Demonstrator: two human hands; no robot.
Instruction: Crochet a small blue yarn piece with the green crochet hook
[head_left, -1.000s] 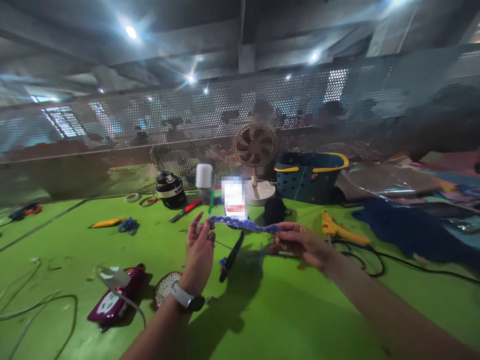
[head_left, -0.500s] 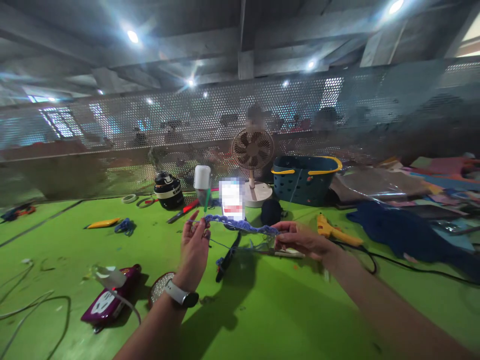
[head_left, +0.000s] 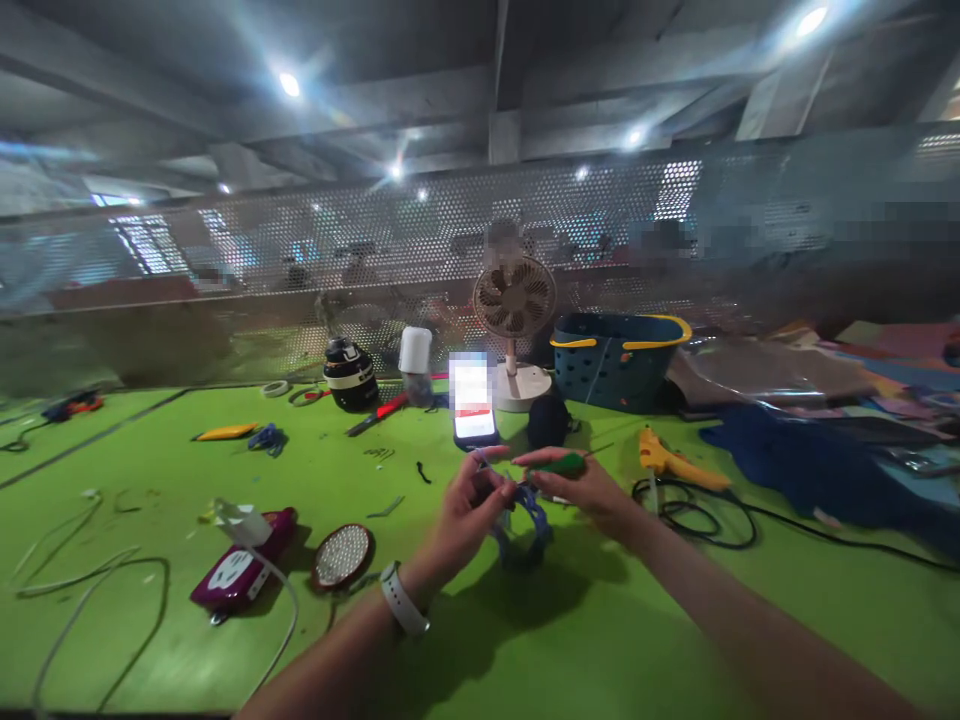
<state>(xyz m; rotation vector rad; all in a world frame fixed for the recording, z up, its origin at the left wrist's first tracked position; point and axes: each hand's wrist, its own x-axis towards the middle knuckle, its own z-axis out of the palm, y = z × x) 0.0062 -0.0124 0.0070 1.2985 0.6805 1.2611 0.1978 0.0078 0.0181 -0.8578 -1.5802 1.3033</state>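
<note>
The left hand point(head_left: 471, 508) pinches one part of a looped, blue-purple crocheted strip point(head_left: 535, 518), which hangs between and below the hands over the green table point(head_left: 645, 640). The right hand point(head_left: 583, 488) grips a thin tool with a green handle point(head_left: 564, 465), its tip meeting the strip near the left fingertips. Just beyond the hands stands a lit smartphone point(head_left: 474, 405); a yellow glue gun point(head_left: 679, 463) lies right of them.

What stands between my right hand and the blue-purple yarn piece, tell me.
Nothing visible. The right hand, holding the green-handled tool, is close beside the yarn piece, which the left hand pinches. The phone is beyond both hands, out of the way.
</note>
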